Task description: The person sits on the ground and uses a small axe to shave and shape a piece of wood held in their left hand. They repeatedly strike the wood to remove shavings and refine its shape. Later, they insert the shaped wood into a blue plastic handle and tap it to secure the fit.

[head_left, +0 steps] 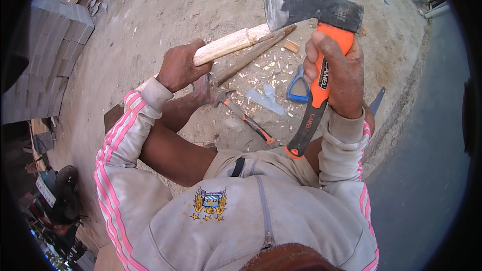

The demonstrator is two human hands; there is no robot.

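My left hand (179, 65) is closed around a pale, stripped wooden stick (221, 49), which points up and to the right. In my right hand (345, 83) is a hatchet (314, 7), gripped by its orange and black handle and raised with the blade facing left. The blade edge is close to the stick's far end; whether they touch I cannot tell. Beneath the pale stick, a darker pointed stick (246, 62) lies on the ground. A claw hammer (246, 116) rests between my legs. Near the hatchet handle is a blue saw handle (299, 88).
Wood chips (291, 45) and shavings litter the sandy ground around the tools. Clear plastic scraps (266, 101) lie beside the hammer. A blade tip (376, 101) shows right of my right wrist. Grey blocks (50, 50) are stacked at left, above a motorcycle (57, 195). Smooth grey paving (432, 120) runs along the right.
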